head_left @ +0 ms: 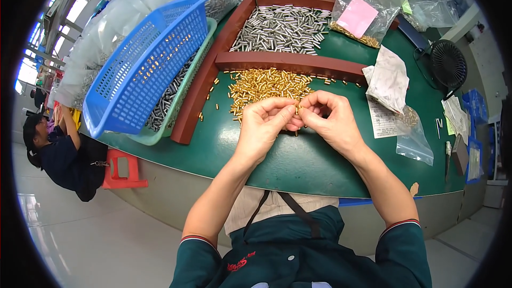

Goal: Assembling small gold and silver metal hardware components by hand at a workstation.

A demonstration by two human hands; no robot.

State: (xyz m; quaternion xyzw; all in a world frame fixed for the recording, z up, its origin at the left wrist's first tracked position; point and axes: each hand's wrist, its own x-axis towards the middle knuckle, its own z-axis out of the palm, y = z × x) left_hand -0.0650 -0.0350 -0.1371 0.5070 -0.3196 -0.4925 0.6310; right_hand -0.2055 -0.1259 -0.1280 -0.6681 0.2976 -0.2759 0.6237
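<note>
My left hand (pixel 262 128) and my right hand (pixel 333 120) meet over the near edge of a heap of small brass-coloured metal pieces (pixel 261 88). Both are closed, thumbs and forefingers pinching a tiny brass-coloured piece (pixel 297 108) between them. The fingers hide most of it, so its exact kind is unclear. Just below the fingertips another bit of brass colour shows. Behind the heap, dark red bars (pixel 288 61) fence off a pile of silver metal pins (pixel 280 29).
On the left, a blue perforated basket (pixel 144 69) rests tilted over a green basket (pixel 176 112) of dark pins. Filled plastic bags line the back. To the right are a cloth (pixel 388 77), a zip bag (pixel 415 143) and a black fan (pixel 448 64). Another person (pixel 66 149) sits far left.
</note>
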